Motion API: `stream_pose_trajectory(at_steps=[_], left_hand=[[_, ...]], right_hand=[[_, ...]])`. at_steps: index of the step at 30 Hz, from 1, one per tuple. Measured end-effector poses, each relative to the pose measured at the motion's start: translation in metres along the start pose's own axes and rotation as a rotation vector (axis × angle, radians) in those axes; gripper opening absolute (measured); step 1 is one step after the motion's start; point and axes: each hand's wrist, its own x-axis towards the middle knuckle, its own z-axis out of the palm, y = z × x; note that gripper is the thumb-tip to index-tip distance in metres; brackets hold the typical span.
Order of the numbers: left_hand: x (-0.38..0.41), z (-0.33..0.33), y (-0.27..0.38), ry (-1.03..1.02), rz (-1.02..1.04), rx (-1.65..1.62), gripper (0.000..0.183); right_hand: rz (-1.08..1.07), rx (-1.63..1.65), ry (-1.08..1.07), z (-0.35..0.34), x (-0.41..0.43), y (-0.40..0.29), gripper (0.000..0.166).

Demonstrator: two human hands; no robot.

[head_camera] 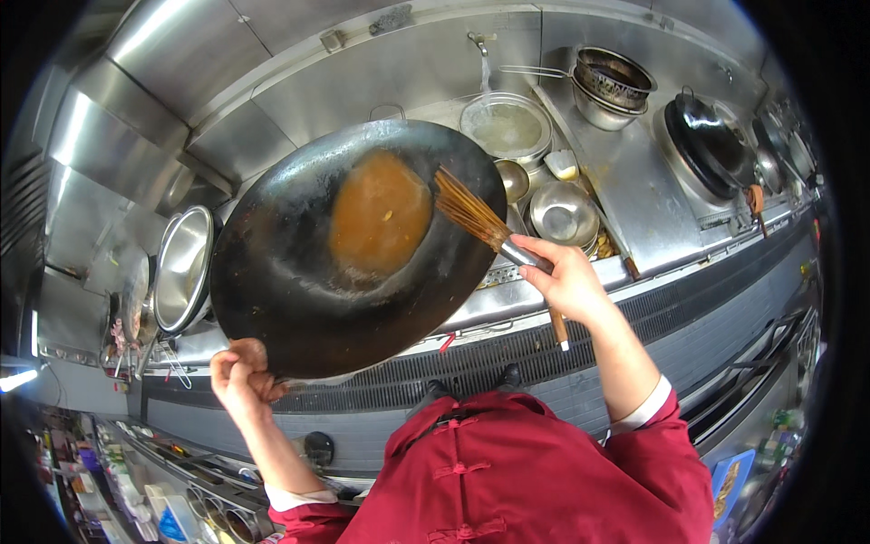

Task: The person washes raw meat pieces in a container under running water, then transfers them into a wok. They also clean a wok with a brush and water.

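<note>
A large black wok (299, 319), tilted, fills the middle of the head view, with brown liquid (380, 217) pooled inside it. My left hand (241, 381) grips the wok at its lower left rim through a brownish cloth (250, 353). In my right hand (567, 279) is a bamboo wok brush (472, 214), held by its metal-banded handle. The bristles point up and left, over the wok's right inner side. Whether they touch the wok I cannot tell. The wok hides much of the stove below.
Water runs from a tap (478, 44) into a round strainer-topped basin (506, 126). Metal bowls (564, 212) sit right of the wok, with stacked pots (608, 88) behind. A lidded or upturned black wok (707, 146) is farther right; steel bowls (183, 268) stand at left.
</note>
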Motion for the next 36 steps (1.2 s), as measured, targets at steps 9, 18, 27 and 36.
stream_pose_trajectory(at_steps=[9,18,27,36], left_hand=[[0.022,-0.012,0.084,-0.130,0.173,0.176,0.017],[0.003,0.027,0.116,-0.191,0.323,0.254,0.021],[-0.015,0.055,0.135,-0.253,0.657,0.518,0.023],[-0.046,0.099,0.158,-0.305,0.804,0.634,0.027]], right_hand=[[-0.115,-0.420,-0.390,-0.002,0.052,-0.001,0.039],[-0.085,-0.522,-0.561,0.060,0.095,0.012,0.041],[-0.153,-0.492,-0.533,0.083,0.124,0.013,0.029],[-0.145,-0.458,-0.509,0.084,0.122,0.007,0.035]])
